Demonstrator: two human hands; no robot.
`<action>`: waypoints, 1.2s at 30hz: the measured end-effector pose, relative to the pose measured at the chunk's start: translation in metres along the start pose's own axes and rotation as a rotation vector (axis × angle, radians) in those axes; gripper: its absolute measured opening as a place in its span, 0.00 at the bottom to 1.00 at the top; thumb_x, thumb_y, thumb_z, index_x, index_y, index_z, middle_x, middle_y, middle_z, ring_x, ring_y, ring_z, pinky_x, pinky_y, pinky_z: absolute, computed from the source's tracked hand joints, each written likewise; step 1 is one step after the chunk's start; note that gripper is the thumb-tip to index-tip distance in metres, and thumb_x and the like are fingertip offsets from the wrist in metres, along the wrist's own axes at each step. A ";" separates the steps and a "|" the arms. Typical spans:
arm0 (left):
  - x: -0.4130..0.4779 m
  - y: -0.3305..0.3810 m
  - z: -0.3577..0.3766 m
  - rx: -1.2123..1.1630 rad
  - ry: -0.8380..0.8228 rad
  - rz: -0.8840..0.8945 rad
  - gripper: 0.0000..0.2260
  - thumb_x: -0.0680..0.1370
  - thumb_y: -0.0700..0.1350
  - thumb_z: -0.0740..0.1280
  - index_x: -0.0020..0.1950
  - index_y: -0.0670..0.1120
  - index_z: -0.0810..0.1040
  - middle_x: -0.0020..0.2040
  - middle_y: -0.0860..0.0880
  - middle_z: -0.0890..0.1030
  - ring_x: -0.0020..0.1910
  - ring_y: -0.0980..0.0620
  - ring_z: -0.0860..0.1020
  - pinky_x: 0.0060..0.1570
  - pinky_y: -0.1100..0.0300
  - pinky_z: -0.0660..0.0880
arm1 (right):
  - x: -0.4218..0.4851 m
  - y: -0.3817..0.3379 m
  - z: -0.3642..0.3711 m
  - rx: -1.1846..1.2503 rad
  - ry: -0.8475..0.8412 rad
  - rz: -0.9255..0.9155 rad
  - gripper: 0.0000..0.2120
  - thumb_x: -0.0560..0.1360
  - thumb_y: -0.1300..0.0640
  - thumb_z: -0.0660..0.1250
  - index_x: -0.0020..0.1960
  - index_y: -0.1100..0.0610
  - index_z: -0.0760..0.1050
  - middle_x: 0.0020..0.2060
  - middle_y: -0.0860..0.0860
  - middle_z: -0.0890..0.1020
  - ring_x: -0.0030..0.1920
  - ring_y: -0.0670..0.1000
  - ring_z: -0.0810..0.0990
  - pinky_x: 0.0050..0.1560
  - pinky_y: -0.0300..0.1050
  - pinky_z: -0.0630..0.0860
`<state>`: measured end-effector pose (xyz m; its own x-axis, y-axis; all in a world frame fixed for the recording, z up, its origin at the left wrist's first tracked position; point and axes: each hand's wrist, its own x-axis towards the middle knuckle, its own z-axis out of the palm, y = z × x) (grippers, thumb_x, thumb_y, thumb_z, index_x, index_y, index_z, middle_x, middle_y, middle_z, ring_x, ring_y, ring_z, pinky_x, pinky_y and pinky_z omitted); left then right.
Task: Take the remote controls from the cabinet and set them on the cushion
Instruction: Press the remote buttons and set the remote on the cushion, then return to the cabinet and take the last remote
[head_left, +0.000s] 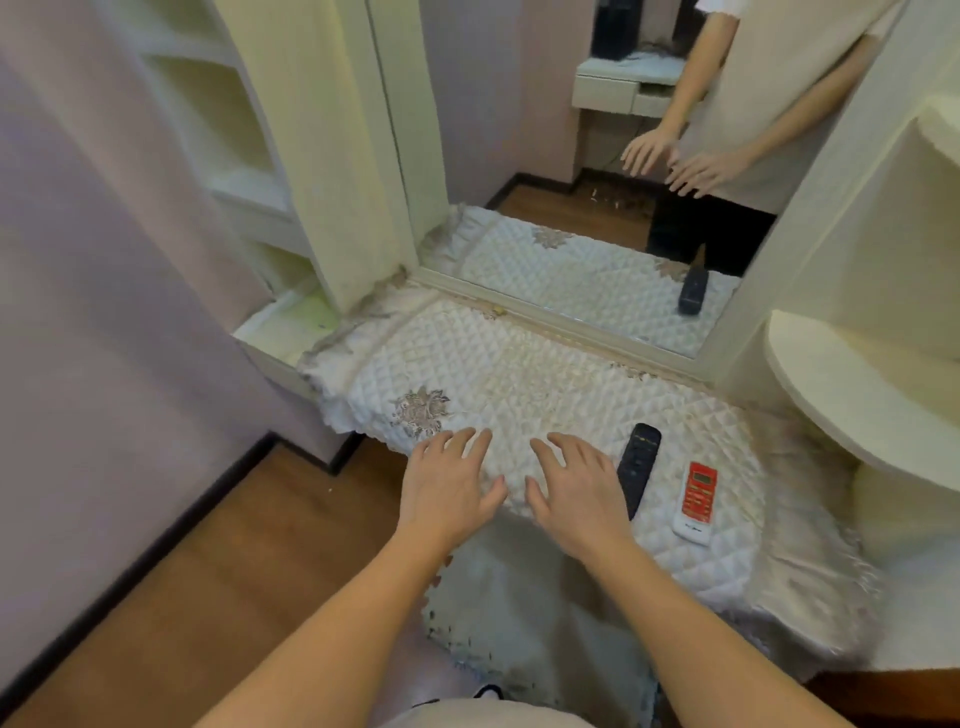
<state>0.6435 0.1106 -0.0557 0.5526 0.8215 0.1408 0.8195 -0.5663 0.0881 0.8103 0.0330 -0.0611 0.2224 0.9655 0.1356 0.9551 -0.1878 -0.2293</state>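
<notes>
A black remote control (638, 467) lies on the white quilted cushion (519, 374), pointing away from me. To its right lies a white remote with a red face (697, 501), near the cushion's front edge. My left hand (449, 483) and my right hand (574, 488) hover side by side over the cushion's front edge, fingers spread and holding nothing. My right hand is just left of the black remote, close to it but apart.
A mirror (597, 171) stands behind the cushion and reflects my hands and the black remote. Cream shelves (244, 176) are at the left, a rounded cream cabinet shelf (857, 395) at the right. Wooden floor (218, 561) lies to the left below.
</notes>
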 end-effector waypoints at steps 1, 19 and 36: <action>-0.008 -0.004 -0.003 0.010 0.013 -0.044 0.28 0.76 0.62 0.58 0.71 0.49 0.76 0.65 0.48 0.81 0.64 0.45 0.78 0.62 0.47 0.75 | 0.002 -0.004 0.000 0.004 -0.013 -0.041 0.24 0.75 0.43 0.56 0.64 0.53 0.76 0.62 0.54 0.80 0.62 0.57 0.78 0.60 0.56 0.76; -0.269 -0.068 -0.048 0.142 0.019 -0.891 0.25 0.75 0.59 0.61 0.67 0.49 0.79 0.62 0.49 0.83 0.60 0.46 0.80 0.61 0.46 0.75 | -0.062 -0.191 0.050 0.237 -0.231 -0.871 0.20 0.77 0.45 0.62 0.66 0.51 0.75 0.62 0.50 0.80 0.63 0.52 0.77 0.62 0.51 0.74; -0.479 -0.154 -0.069 0.132 0.099 -1.387 0.24 0.74 0.59 0.62 0.66 0.50 0.80 0.62 0.51 0.83 0.59 0.49 0.80 0.58 0.51 0.75 | -0.172 -0.425 0.098 0.230 -0.328 -1.317 0.20 0.75 0.47 0.65 0.65 0.53 0.76 0.59 0.51 0.80 0.61 0.54 0.78 0.59 0.53 0.76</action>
<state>0.2419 -0.2000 -0.0689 -0.7198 0.6891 0.0846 0.6939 0.7101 0.1197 0.3468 -0.0352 -0.0809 -0.8999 0.4094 0.1505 0.3617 0.8932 -0.2671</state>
